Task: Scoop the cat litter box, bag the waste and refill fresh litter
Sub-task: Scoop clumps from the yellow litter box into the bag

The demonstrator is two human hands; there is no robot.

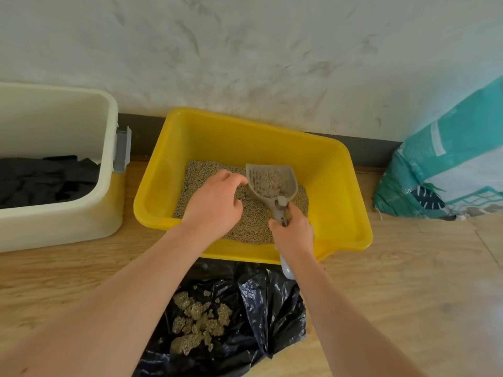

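Note:
A yellow litter box [334,186] stands on the wooden floor against the wall, holding grainy beige litter [253,221]. My right hand [292,229] grips the handle of a grey slotted scoop [272,180], whose bowl carries litter above the box. My left hand [215,202] hovers over the litter with curled fingers, its fingertips close to the scoop's left edge; it holds nothing that I can see. In front of the box lies an open black waste bag [261,308] with several litter clumps [198,322] on it.
A cream plastic bin [106,159] with dark cloth inside stands at the left. A teal and white litter sack [449,164] leans on the wall at the right. Bare wooden floor lies to the right of the bag.

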